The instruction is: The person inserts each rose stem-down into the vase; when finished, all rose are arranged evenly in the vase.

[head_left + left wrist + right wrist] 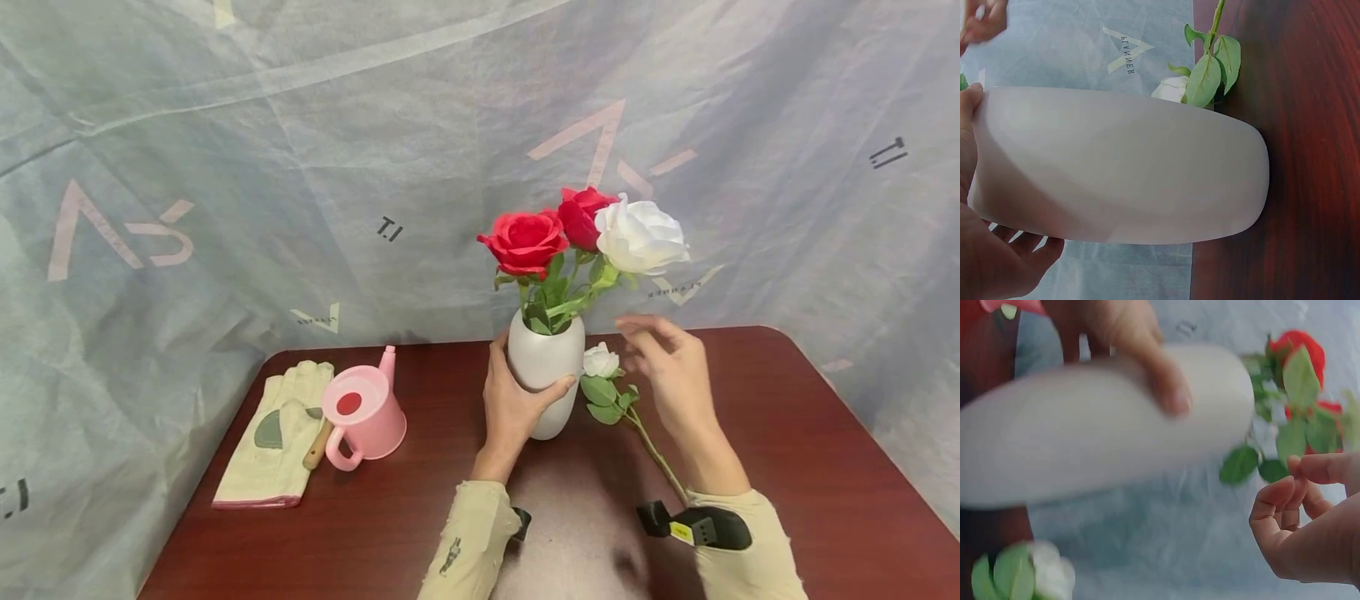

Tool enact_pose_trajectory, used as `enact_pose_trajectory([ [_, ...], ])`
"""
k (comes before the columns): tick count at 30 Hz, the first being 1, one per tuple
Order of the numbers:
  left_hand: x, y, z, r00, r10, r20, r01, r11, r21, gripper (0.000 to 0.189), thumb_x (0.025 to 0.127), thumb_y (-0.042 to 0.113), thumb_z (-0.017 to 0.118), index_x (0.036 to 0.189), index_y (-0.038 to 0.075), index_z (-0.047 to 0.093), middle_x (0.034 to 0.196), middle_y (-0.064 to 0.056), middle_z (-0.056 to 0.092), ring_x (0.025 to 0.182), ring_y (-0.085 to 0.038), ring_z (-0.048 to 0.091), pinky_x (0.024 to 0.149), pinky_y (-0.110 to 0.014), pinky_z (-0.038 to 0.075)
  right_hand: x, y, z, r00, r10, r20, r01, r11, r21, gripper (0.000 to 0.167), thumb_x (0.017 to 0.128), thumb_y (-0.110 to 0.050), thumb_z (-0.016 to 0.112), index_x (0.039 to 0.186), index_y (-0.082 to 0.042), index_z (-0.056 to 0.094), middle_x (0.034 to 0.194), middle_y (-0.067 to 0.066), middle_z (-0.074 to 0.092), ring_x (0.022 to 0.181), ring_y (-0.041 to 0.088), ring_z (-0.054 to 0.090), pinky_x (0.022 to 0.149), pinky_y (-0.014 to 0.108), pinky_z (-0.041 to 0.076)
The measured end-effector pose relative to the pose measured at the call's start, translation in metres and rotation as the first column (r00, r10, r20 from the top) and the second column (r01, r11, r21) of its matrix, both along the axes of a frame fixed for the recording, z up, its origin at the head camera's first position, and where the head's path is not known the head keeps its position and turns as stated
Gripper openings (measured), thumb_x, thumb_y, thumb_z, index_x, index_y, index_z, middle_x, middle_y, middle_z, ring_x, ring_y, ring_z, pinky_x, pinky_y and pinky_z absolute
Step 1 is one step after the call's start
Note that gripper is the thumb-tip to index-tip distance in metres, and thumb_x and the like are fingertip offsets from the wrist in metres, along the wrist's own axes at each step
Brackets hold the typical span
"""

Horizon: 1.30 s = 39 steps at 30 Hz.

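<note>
My left hand (513, 408) grips a white vase (551, 417), its thumb across the front and its fingers round the far left side. Two red roses, one of them in front (523, 243), and a large white rose (642, 237) rise from the vase mouth with green leaves. To the right of the vase is my right hand (670, 379), its fingers loosely bent and nothing in them. In the right wrist view its fingertips (1282, 487) overlap the leaves (1300, 434) of the bouquet. A smaller white rose (601, 360) lies on the table beside the vase, its stem running under my right forearm.
On the left of the dark red table (420, 517) stands a pink watering can (375, 425). Beside it lie folded cream gloves (262, 467) with a wooden-handled tool (318, 445) on them. A grey printed sheet (300, 167) hangs behind the table.
</note>
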<state>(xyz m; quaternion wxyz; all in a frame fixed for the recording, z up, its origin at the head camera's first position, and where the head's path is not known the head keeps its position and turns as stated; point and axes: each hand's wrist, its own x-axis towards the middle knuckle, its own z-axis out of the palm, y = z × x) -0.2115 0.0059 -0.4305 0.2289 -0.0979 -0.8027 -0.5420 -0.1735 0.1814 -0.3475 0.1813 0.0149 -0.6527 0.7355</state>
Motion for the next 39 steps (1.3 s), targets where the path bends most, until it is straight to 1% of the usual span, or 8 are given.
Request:
enact_pose_trajectory([
  [5,0.000,-0.001,0.001,1.000,-0.001,0.007,0.001,1.000,0.007,0.095,0.060,0.054,0.081,0.138,0.026,0.034,0.123,0.005,0.050,0.104,-0.014,0.053,0.082,-0.040,0.046,0.006,0.040,-0.022,0.999,0.014,0.043,-0.012,0.999,-0.053,0.013,0.090,-0.010,0.062,0.097,-0.002,0.069,0.090,0.000,0.060,0.072,0.009,0.054,0.059,0.019,0.049],
  [8,0.001,-0.002,0.001,1.000,0.004,0.018,-0.004,1.000,0.005,0.095,0.060,0.055,0.080,0.138,0.028,0.034,0.123,0.006,0.049,0.104,-0.013,0.052,0.082,-0.040,0.045,0.007,0.064,-0.041,0.992,-0.022,0.127,0.000,0.986,0.168,0.023,0.093,-0.017,0.058,0.106,0.001,0.065,0.089,-0.007,0.059,0.071,0.008,0.056,0.060,0.021,0.050],
  [13,0.003,-0.004,0.001,1.000,0.004,0.024,-0.004,1.000,0.014,0.095,0.059,0.055,0.081,0.138,0.029,0.034,0.123,0.008,0.049,0.105,-0.012,0.052,0.083,-0.039,0.045,0.008,0.089,-0.076,0.963,-0.029,0.268,-0.127,0.828,0.546,0.032,0.097,-0.018,0.049,0.113,0.009,0.058,0.089,0.006,0.063,0.069,0.014,0.060,0.058,0.029,0.052],
  [17,0.003,-0.005,0.001,1.000,0.003,0.017,-0.004,1.000,0.021,0.095,0.059,0.054,0.081,0.138,0.029,0.034,0.123,0.007,0.050,0.105,-0.013,0.052,0.082,-0.040,0.045,0.006,0.096,-0.104,0.917,0.068,0.392,-0.309,0.742,0.595,0.028,0.097,-0.011,0.047,0.111,0.011,0.057,0.090,0.018,0.062,0.073,0.023,0.060,0.059,0.033,0.052],
  [20,0.003,-0.005,0.002,1.000,0.008,0.014,-0.009,1.000,0.018,0.095,0.059,0.054,0.081,0.138,0.028,0.034,0.123,0.007,0.050,0.105,-0.013,0.052,0.082,-0.041,0.045,0.004,0.097,-0.117,0.875,0.102,0.472,-0.398,0.707,0.584,0.028,0.097,-0.011,0.047,0.111,0.012,0.056,0.091,0.016,0.062,0.077,0.023,0.060,0.062,0.035,0.052],
  [25,0.001,-0.006,0.003,1.000,0.001,0.013,-0.002,1.000,0.023,0.096,0.059,0.054,0.082,0.138,0.027,0.034,0.123,0.007,0.050,0.105,-0.012,0.052,0.083,-0.040,0.045,0.000,0.094,-0.129,0.840,0.125,0.527,-0.451,0.701,0.553,0.030,0.096,-0.011,0.047,0.111,0.013,0.054,0.094,0.018,0.063,0.079,0.023,0.061,0.065,0.039,0.053],
  [32,0.000,-0.004,0.001,1.000,0.004,0.023,-0.004,1.000,0.022,0.095,0.059,0.054,0.081,0.137,0.029,0.034,0.123,0.008,0.050,0.105,-0.012,0.052,0.084,-0.039,0.044,-0.005,0.087,-0.137,0.825,0.157,0.543,-0.460,0.745,0.483,0.026,0.093,-0.008,0.053,0.108,0.012,0.054,0.083,0.010,0.060,0.071,0.020,0.055,0.063,0.036,0.051],
  [39,0.001,-0.001,0.002,1.000,-0.012,0.014,0.012,1.000,0.028,0.094,0.060,0.054,0.081,0.137,0.027,0.035,0.123,0.006,0.050,0.105,-0.013,0.053,0.084,-0.039,0.045,-0.001,0.088,-0.142,0.816,0.208,0.540,-0.484,0.757,0.439,0.023,0.090,-0.006,0.056,0.106,0.011,0.058,0.089,0.013,0.064,0.074,0.021,0.058,0.065,0.039,0.053],
])
